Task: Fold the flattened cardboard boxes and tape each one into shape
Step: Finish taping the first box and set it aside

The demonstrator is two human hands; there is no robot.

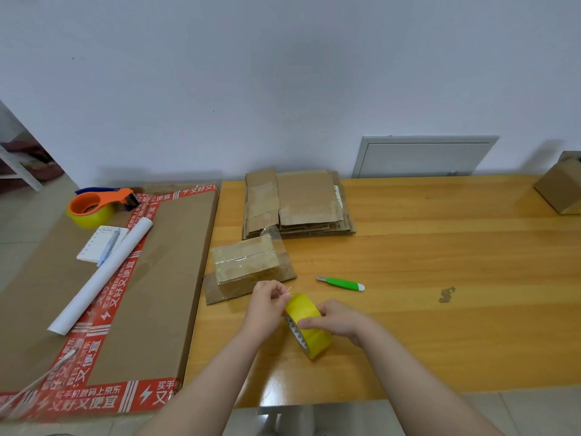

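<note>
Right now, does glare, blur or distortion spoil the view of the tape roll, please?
Head view: glare sits on the table near its front edge, not on the tape roll. Head view: left hand and right hand look slightly soft yet readable. Head view: the wide lens skews the wall panel.

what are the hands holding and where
The right hand grips the yellow tape roll by its outer band; the left hand pinches its top edge.

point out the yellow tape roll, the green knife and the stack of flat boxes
yellow tape roll (pixel 317 340), head view, on its outer yellow band below the fingers
green knife (pixel 342 283), head view, middle of the green handle
stack of flat boxes (pixel 306 199), head view, on the top sheet
</note>
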